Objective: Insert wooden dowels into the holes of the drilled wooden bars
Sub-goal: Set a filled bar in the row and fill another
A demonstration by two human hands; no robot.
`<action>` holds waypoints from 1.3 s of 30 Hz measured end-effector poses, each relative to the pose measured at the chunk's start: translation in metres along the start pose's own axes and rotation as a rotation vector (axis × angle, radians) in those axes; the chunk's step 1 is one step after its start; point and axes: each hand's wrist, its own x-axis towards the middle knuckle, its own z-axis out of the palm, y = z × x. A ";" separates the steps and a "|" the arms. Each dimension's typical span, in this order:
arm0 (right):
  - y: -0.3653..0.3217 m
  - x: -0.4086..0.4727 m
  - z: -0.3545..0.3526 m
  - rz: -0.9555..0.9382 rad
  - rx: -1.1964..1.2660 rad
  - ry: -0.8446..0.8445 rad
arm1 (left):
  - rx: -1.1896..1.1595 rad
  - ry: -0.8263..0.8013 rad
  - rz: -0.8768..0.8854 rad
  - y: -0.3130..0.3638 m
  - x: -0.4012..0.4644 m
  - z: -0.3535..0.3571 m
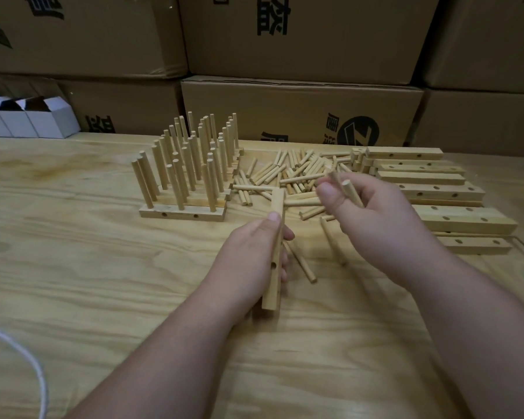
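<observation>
Gripping a drilled bar held nearly upright, the left hand is seen at 7 o'clock of the right hand, where what may be two dowels are pinched, the loose dowel pile lying beyond at 11 o'clock.

My left hand grips a bar | my right hand pinches dowels | loose pile near table's far edge
</observation>
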 end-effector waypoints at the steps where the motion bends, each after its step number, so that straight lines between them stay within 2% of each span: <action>1: 0.001 0.000 0.000 0.003 0.013 0.045 | -0.013 0.023 -0.017 0.000 0.000 -0.001; 4: 0.000 0.000 -0.001 0.053 0.175 0.240 | -0.142 0.071 -0.084 0.003 -0.001 -0.003; 6: -0.003 -0.001 0.000 0.066 0.285 0.307 | -0.189 0.103 -0.093 0.004 0.000 -0.004; 9: -0.002 -0.004 0.006 0.055 0.213 0.335 | -0.228 0.118 -0.099 0.005 0.001 -0.003; 15: 0.000 -0.008 0.020 0.059 0.414 0.023 | -0.262 0.155 -0.106 0.006 0.001 -0.002; 18: 0.001 -0.011 0.026 0.029 0.393 -0.080 | -0.286 0.174 -0.101 0.006 0.001 -0.001; 27: 0.001 -0.015 0.025 0.047 0.304 -0.109 | -0.248 0.202 -0.111 0.004 0.002 -0.002; 31: 0.002 -0.012 0.021 0.031 0.164 -0.088 | -0.218 0.190 -0.114 0.003 0.002 -0.001; 34: 0.002 -0.009 0.016 0.015 0.029 -0.131 | -0.183 0.174 -0.111 0.003 0.002 0.000; 39: -0.004 -0.008 0.009 -0.045 -0.131 -0.219 | 0.014 0.169 -0.049 0.000 0.000 0.002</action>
